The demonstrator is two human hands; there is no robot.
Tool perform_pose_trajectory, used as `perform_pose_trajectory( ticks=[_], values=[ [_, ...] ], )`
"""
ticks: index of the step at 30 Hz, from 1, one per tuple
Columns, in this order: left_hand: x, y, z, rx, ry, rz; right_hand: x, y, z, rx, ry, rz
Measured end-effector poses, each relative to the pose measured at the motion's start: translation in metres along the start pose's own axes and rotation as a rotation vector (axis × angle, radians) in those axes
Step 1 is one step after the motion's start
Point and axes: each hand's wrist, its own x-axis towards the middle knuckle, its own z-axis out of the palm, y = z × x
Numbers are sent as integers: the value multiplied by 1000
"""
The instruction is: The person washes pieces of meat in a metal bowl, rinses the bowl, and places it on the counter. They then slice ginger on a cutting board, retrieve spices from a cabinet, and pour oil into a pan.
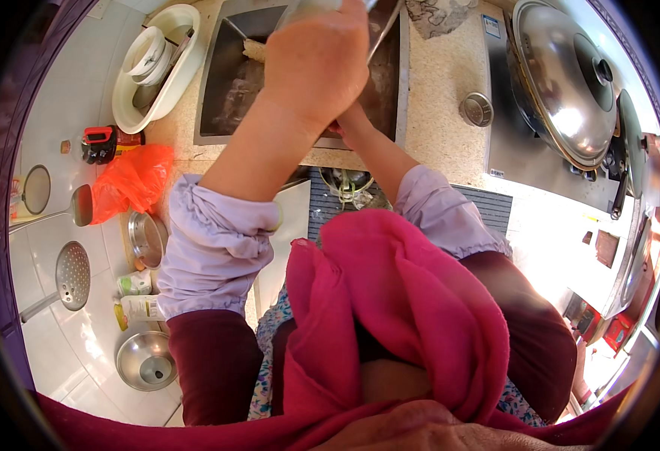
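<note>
My left hand [316,70] is raised over the stainless steel sink [302,142], its back toward me. The fingers are curled away near the top edge, so what they hold is unclear. A blurred pale thing [320,7] shows at that hand. Below and partly behind the left wrist, my right hand [346,123] reaches over the sink's near edge, mostly hidden. A thin metal rod [385,31] slants down beside the left hand; I cannot tell whether a hand grips it. A tan, rough-looking piece [254,51] lies in the sink at left.
At left stands a white basin [187,70] with stacked bowls [148,56]; a red plastic bag [135,177] is nearer. A small perforated metal cup [476,109] sits right of the sink. Farther right, a large lidded wok [561,84] is on the stove [524,160]. A crumpled cloth [440,17] lies behind.
</note>
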Motion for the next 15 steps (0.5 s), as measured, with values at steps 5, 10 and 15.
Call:
perform_pose_trajectory(
  ticks=[5,10,15],
  values=[
    [-10,6,2,-12,42,58,27,10,0,205,-149,-104],
    [-27,-29,-8,-65,92,-17,-6,-34,-17,-316,-98,137],
    [-61,-76,-54,-23,157,-356,31,-55,-25,-294,160,146]
  ],
)
